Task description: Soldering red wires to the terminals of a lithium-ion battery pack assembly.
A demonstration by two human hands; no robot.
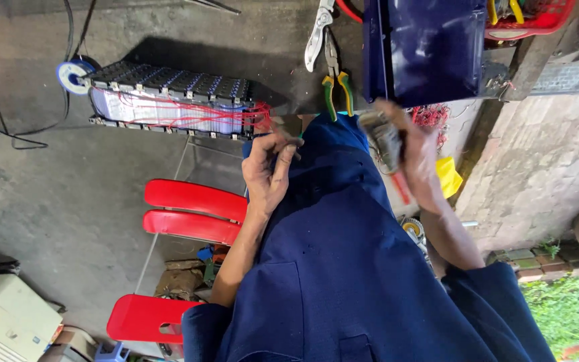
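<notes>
My left hand (267,171) is above my blue-clad lap, its fingertips pinched on a small dark piece (295,141) right beside the red wires (252,115) at the end of a long battery pack (169,100). The pack has black cell holders and lies on the grey concrete floor. My right hand (420,157) is raised to the right and grips a blurred grey tool with a red part (387,144). The tool is too blurred to identify.
Green-and-yellow-handled pliers (336,84) and white-handled pliers (316,37) lie beyond my hands. A dark blue box (430,47) and a red basket (537,20) stand at the top right. A red plastic stool (196,209) is under my left arm. A blue-and-white spool (72,75) sits by the pack's far end.
</notes>
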